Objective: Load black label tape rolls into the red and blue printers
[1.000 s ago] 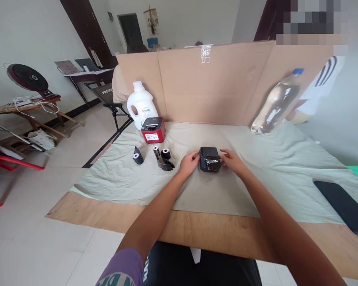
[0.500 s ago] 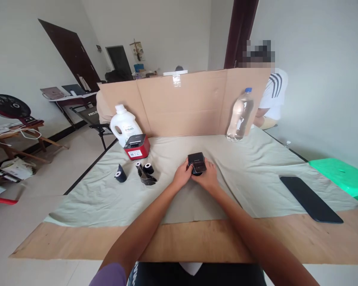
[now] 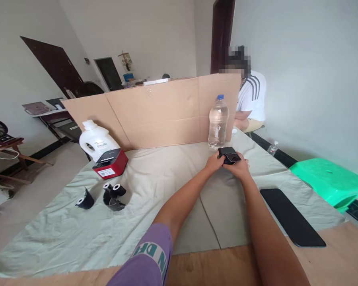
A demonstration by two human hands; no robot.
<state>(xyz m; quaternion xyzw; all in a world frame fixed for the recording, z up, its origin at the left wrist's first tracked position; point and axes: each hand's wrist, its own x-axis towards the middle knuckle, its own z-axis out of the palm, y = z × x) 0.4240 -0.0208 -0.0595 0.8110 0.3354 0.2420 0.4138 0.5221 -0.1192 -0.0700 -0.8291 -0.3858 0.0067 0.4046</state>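
"So, where is the black device (image 3: 226, 151) at this moment?"

"It is between the two hands, just in front of the clear bottle (image 3: 218, 123). Whether it rests on the cloth (image 3: 167, 178) or is lifted, I cannot tell."

"And how are the hands?"

"The left hand (image 3: 215, 162) pinches its left side. The right hand (image 3: 240, 167) is curled around its right side; what the fingers do underneath is hidden."

"Which step is this, in your opinion?"

"I judge that it is two-handed holding, perhaps with some work on its glossy front part. The next move calls for steady support and for care near the bottle."
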